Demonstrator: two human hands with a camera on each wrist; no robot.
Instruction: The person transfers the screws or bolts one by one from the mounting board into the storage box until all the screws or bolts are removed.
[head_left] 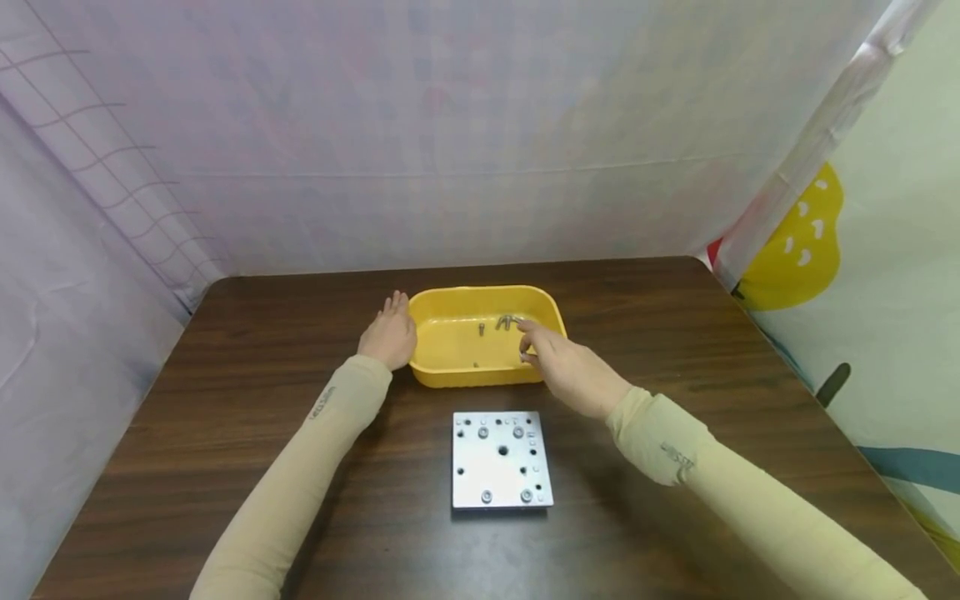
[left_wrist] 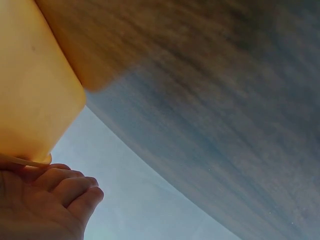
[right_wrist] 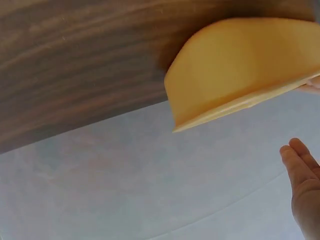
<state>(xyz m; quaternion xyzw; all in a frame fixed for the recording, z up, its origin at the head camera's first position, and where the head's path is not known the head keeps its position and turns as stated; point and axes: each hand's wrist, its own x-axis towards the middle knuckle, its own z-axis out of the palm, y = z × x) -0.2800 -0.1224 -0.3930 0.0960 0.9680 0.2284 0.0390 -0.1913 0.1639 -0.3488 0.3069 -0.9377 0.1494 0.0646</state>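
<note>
A yellow plastic basin (head_left: 480, 377) stands toward the far side of the table. My left hand (head_left: 388, 333) rests against its left end, fingers extended along the rim; in the left wrist view the left hand (left_wrist: 55, 200) touches the rim from outside. Over the basin's right end, my right hand (head_left: 573, 367) pinches a small shiny screw (head_left: 523, 357), mostly hidden by the fingers. Several loose screws (head_left: 506, 322) lie inside the basin, with a single screw (head_left: 482, 329) left of them. Nearer me lies a square metal plate (head_left: 491, 462) with holes and several bolt heads.
The dark wood table (head_left: 300, 525) has its far edge against a pale curtain (head_left: 420, 167). Another curtain (head_left: 885, 333) with printed shapes hangs along the right side. A tiny piece (head_left: 476, 364) lies near the basin's front wall.
</note>
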